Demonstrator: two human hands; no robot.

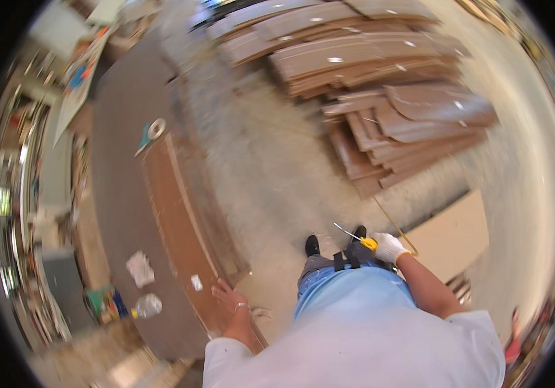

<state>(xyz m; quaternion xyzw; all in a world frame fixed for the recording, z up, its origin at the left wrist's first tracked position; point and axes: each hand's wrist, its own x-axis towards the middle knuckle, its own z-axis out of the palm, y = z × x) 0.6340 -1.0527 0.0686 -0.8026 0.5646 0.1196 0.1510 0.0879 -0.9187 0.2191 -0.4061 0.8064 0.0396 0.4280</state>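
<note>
My left hand [227,297], bare with a band at the wrist, rests with fingers spread on the near edge of a long brown panel [177,220]. The panel lies on a dark brown table [119,181] to my left and bears a small white label [196,282]. In front of my waist, my right hand [390,247], in a white glove, is closed round the yellow handle of a screwdriver [368,244]. Its thin metal shaft points away and to the left. Motion blurs parts of the picture.
On the table are a tape roll with a teal holder [154,129], a crumpled pale cloth or paper [139,268] and a clear bottle [149,305]. Stacks of brown panels [381,58] lie on the floor ahead. A tan board [452,233] lies to my right.
</note>
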